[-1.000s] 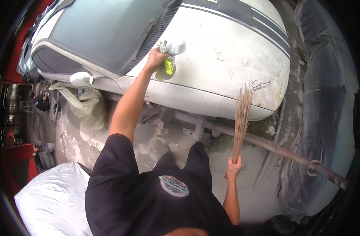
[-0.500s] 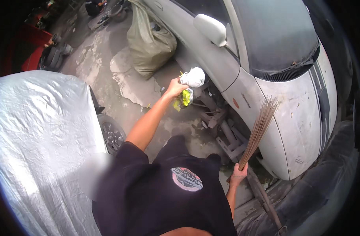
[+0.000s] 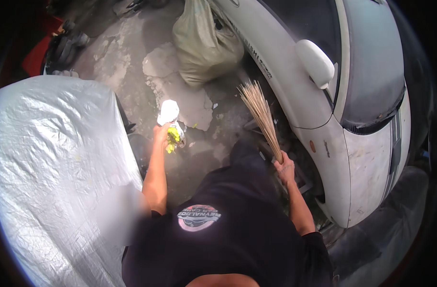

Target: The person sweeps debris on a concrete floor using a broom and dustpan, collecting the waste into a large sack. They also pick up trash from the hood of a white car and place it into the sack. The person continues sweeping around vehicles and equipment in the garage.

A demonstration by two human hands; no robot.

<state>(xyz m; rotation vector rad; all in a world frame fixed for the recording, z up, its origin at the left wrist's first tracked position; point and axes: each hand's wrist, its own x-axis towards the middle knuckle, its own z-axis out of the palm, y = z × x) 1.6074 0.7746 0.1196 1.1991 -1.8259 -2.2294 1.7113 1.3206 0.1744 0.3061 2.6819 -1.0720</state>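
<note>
My left hand (image 3: 162,134) is closed around a bunch of crumpled white and yellow plastic wrappers (image 3: 169,113), held out over the concrete floor. What exactly is in the bunch cannot be made out. In my right hand (image 3: 285,168) I grip the bound end of a stick broom (image 3: 262,115). Its thin brown bristles point up and away from me, fanning out toward a large tan sack (image 3: 206,48) that stands ahead by the car. The broom and the wrappers are apart from each other.
On the right stands a dusty white car (image 3: 323,138) with a side mirror (image 3: 315,63) jutting out. A vehicle under a silver cover (image 3: 60,158) takes up the left side. Metal parts lie low beside the white car. Cracked, patchy concrete (image 3: 175,86) runs between them.
My left hand has moved left with the wrappers. The broom has swung left, its bristles now leaning left rather than right. My view has turned, and the sack appears closer.
</note>
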